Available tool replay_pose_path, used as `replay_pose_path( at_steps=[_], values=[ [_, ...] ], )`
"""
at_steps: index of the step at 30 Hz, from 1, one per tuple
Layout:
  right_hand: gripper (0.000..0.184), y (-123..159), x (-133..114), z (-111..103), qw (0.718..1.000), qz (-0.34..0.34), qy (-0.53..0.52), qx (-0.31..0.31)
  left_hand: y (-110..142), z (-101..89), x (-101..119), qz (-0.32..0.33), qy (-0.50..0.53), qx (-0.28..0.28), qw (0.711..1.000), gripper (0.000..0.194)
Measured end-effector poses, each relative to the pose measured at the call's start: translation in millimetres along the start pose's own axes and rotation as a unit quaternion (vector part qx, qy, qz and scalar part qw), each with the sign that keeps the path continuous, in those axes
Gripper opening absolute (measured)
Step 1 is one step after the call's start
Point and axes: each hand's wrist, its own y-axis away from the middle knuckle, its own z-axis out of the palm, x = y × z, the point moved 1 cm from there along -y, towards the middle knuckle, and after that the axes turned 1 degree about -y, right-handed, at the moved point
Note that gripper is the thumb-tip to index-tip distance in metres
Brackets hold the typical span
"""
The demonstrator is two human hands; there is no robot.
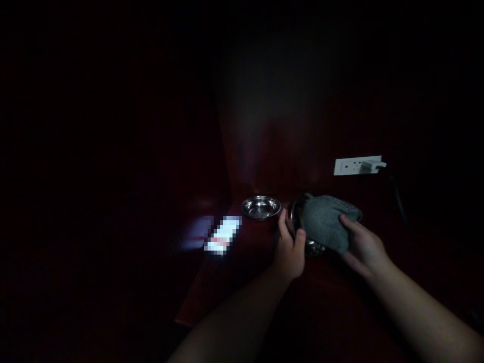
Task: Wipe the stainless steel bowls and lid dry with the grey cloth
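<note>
My left hand (290,249) grips the rim of a shiny metal bowl (293,216), which is tilted on its side. In my right hand (365,248) is a grey-green cloth (327,222), bunched up and pressed against the bowl. The cloth hides much of the bowl. Just below it, another shiny metal piece (314,248) shows in part; whether it belongs to the same bowl I cannot tell. A second metal bowl (260,207) sits upright on the dark red table, left of my hands.
A lit phone (224,235), its screen blurred, lies near the left edge of the table (189,310). On the wall behind is a white socket plate (350,166) holding a plug (373,165), with a dark cable (400,201) hanging down. The surroundings are very dark.
</note>
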Motion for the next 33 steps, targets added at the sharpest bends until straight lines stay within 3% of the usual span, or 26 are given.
replay_pose_path(
  at_steps=[5,12,17,22,25,33],
  values=[
    [0.042,-9,-8,-9,0.99,-0.112,-0.016,0.083,0,-1.7,0,-0.019,-0.008,-0.011,1.0,0.065],
    [0.05,8,-16,9,0.984,-0.107,-0.051,0.131,1,-1.1,-1,0.0,-0.002,-0.022,1.0,0.065],
    [0.055,11,-3,15,0.988,-0.133,0.048,0.058,4,2.8,-2,0.026,0.023,-0.051,0.998,0.064],
    [0.045,15,16,15,0.98,-0.132,0.131,-0.069,4,3.5,-5,0.042,0.039,-0.078,0.995,0.066],
    [0.041,16,24,15,0.976,-0.115,0.12,-0.144,2,1.9,-6,0.057,0.045,-0.076,0.994,0.068],
    [0.036,22,23,16,0.961,-0.061,0.103,-0.25,-3,-3.0,-8,0.067,0.041,-0.031,0.996,0.065]
  ],
)
